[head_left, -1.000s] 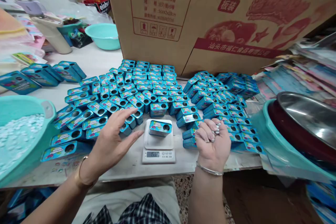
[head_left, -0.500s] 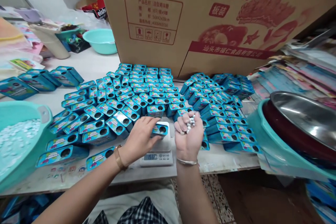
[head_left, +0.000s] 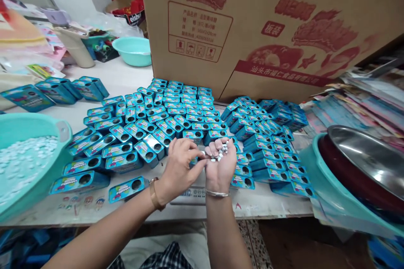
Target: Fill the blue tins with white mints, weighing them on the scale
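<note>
The left hand (head_left: 179,168) has come off the tin on the scale and now reaches across, fingers pinched together at the heap of small white and grey tablets (head_left: 221,151) cupped in the right hand (head_left: 221,168). That right hand is palm up, fingers curled loosely around the tablets, and it has drifted inward to sit over the small white digital scale (head_left: 192,193), whose button strip peeks out beneath both wrists. So the work has moved from steadying the tin to picking single tablets.

The small blue metal tin with a round hole (head_left: 193,160) is mostly hidden behind the left hand; only a sliver shows.

On the pale, scuffed tabletop (head_left: 104,214) lie rows of glossy blue rectangular tins (head_left: 176,113). At left, a smooth turquoise plastic basin of white tablets (head_left: 22,159); at right, a shiny steel bowl (head_left: 366,155). Behind stands a big brown cardboard carton with red print (head_left: 268,29).
</note>
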`<state>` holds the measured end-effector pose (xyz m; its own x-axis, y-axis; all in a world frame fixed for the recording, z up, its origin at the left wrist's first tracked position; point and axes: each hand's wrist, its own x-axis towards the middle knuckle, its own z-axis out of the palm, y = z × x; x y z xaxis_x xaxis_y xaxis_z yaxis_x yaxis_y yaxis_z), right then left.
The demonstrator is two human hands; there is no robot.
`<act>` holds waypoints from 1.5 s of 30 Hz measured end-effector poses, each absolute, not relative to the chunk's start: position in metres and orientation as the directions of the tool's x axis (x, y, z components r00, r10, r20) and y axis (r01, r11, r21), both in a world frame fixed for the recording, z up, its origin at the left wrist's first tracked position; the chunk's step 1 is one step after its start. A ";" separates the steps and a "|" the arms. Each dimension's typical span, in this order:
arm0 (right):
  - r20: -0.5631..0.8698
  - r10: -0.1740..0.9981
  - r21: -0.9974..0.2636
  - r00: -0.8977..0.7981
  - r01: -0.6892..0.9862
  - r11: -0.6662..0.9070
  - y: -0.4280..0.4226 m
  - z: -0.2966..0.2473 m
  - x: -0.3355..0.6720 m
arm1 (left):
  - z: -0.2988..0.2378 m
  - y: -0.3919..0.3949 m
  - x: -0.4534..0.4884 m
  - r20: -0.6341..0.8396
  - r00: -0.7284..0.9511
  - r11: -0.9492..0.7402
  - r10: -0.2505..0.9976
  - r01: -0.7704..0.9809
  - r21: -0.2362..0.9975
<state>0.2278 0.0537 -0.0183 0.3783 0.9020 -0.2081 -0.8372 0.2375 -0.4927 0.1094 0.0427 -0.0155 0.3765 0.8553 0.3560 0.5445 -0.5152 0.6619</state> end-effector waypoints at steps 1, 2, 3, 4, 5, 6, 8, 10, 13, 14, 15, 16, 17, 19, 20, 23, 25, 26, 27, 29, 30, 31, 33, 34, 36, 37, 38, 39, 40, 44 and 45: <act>-0.216 0.899 -0.487 0.382 -0.840 0.240 0.053 -0.017 0.227 | -0.013 0.042 0.113 0.356 0.380 -0.518 0.854 0.552 0.654; -0.221 0.891 -0.493 0.396 -0.834 0.248 0.053 -0.017 0.225 | -0.012 0.042 0.117 0.350 0.383 -0.516 0.855 0.559 0.649; -0.222 0.881 -0.507 0.417 -0.822 0.261 0.052 -0.016 0.224 | -0.011 0.043 0.120 0.341 0.385 -0.511 0.858 0.565 0.647; -0.218 0.871 -0.523 0.441 -0.806 0.277 0.051 -0.015 0.223 | -0.010 0.043 0.124 0.329 0.387 -0.504 0.861 0.572 0.647; -0.211 0.860 -0.536 0.464 -0.791 0.295 0.051 -0.014 0.222 | -0.010 0.043 0.126 0.317 0.390 -0.498 0.865 0.578 0.647; -0.203 0.854 -0.540 0.478 -0.782 0.310 0.050 -0.014 0.222 | -0.009 0.043 0.128 0.308 0.394 -0.494 0.866 0.581 0.646; -0.195 0.863 -0.512 0.466 -0.799 0.316 0.049 -0.014 0.225 | -0.009 0.043 0.130 0.308 0.410 -0.505 0.858 0.568 0.650; -0.200 0.894 -0.442 0.400 -0.851 0.282 0.049 -0.016 0.230 | -0.009 0.042 0.128 0.334 0.427 -0.531 0.841 0.527 0.663; -0.212 0.940 -0.336 0.266 -0.923 0.186 0.049 -0.019 0.239 | -0.010 0.043 0.122 0.361 0.425 -0.546 0.830 0.486 0.682; -0.212 0.946 -0.313 0.244 -0.934 0.171 0.049 -0.021 0.243 | -0.011 0.043 0.120 0.360 0.418 -0.541 0.834 0.493 0.681; -0.210 0.949 -0.296 0.236 -0.940 0.169 0.048 -0.022 0.246 | -0.011 0.044 0.118 0.356 0.409 -0.534 0.840 0.513 0.672; -0.205 0.948 -0.283 0.244 -0.942 0.181 0.048 -0.022 0.250 | -0.012 0.044 0.115 0.350 0.401 -0.527 0.847 0.544 0.652; -0.198 0.946 -0.273 0.258 -0.941 0.200 0.047 -0.023 0.253 | -0.013 0.045 0.114 0.345 0.397 -0.524 0.851 0.579 0.625; -0.177 0.944 -0.267 0.279 -0.937 0.227 0.046 -0.023 0.260 | -0.015 0.046 0.110 0.333 0.412 -0.529 0.848 0.635 0.563; -0.165 0.943 -0.269 0.288 -0.933 0.238 0.045 -0.023 0.264 | -0.016 0.047 0.109 0.324 0.429 -0.537 0.843 0.649 0.538; -0.143 0.938 -0.288 0.315 -0.920 0.265 0.042 -0.023 0.272 | -0.025 0.048 0.107 0.283 0.488 -0.562 0.826 0.663 0.496; -0.141 0.937 -0.299 0.319 -0.916 0.267 0.040 -0.023 0.274 | -0.031 0.047 0.107 0.240 0.525 -0.573 0.816 0.686 0.447; -0.141 0.940 -0.306 0.312 -0.916 0.258 0.038 -0.023 0.274 | -0.032 0.046 0.107 0.217 0.543 -0.580 0.811 0.699 0.418; -0.141 0.944 -0.317 0.299 -0.917 0.243 0.035 -0.022 0.275 | -0.032 0.043 0.105 0.197 0.557 -0.585 0.807 0.709 0.394; -0.143 0.953 -0.349 0.266 -0.915 0.203 0.029 -0.021 0.276 | -0.024 0.035 0.094 0.187 0.562 -0.586 0.806 0.714 0.383; -0.147 0.956 -0.369 0.255 -0.910 0.186 0.026 -0.021 0.278 | -0.016 0.028 0.085 0.194 0.549 -0.577 0.813 0.713 0.399; -0.148 0.958 -0.393 0.247 -0.903 0.172 0.023 -0.021 0.280 | -0.005 0.019 0.072 0.207 0.527 -0.561 0.824 0.710 0.425; -0.129 0.957 -0.427 0.259 -0.886 0.182 0.020 -0.023 0.286 | 0.020 -0.006 0.040 0.217 0.475 -0.517 0.853 0.710 0.477; -0.124 0.959 -0.438 0.256 -0.881 0.179 0.020 -0.024 0.289 | 0.032 -0.021 0.021 0.212 0.449 -0.492 0.868 0.718 0.492; -0.116 0.960 -0.448 0.257 -0.876 0.180 0.019 -0.026 0.289 | 0.048 -0.052 -0.019 0.178 0.398 -0.433 0.900 0.769 0.470; -0.115 0.961 -0.449 0.253 -0.876 0.178 0.018 -0.027 0.288 | 0.051 -0.066 -0.039 0.169 0.355 -0.393 0.919 0.811 0.434; -0.113 0.962 -0.447 0.250 -0.877 0.175 0.018 -0.027 0.284 | 0.050 -0.077 -0.059 0.158 0.323 -0.359 0.933 0.846 0.395; -0.113 0.964 -0.443 0.242 -0.880 0.170 0.019 -0.027 0.280 | 0.045 -0.086 -0.077 0.152 0.282 -0.319 0.947 0.877 0.358; -0.114 0.966 -0.438 0.232 -0.885 0.160 0.019 -0.026 0.275 | 0.038 -0.092 -0.093 0.153 0.239 -0.277 0.959 0.903 0.328; -0.137 0.975 -0.410 0.174 -0.906 0.105 0.022 -0.019 0.253 | 0.009 -0.097 -0.129 0.223 0.073 -0.130 0.972 0.960 0.249; -0.144 0.976 -0.405 0.163 -0.910 0.092 0.022 -0.017 0.249 | 0.006 -0.096 -0.134 0.227 0.060 -0.115 0.972 0.964 0.239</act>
<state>0.2489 0.0223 -0.0171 0.1625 0.9762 -0.1437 -0.9095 0.0918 -0.4054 -0.1337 -0.0963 0.0057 0.0599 0.9721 0.2266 0.9642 -0.1151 0.2391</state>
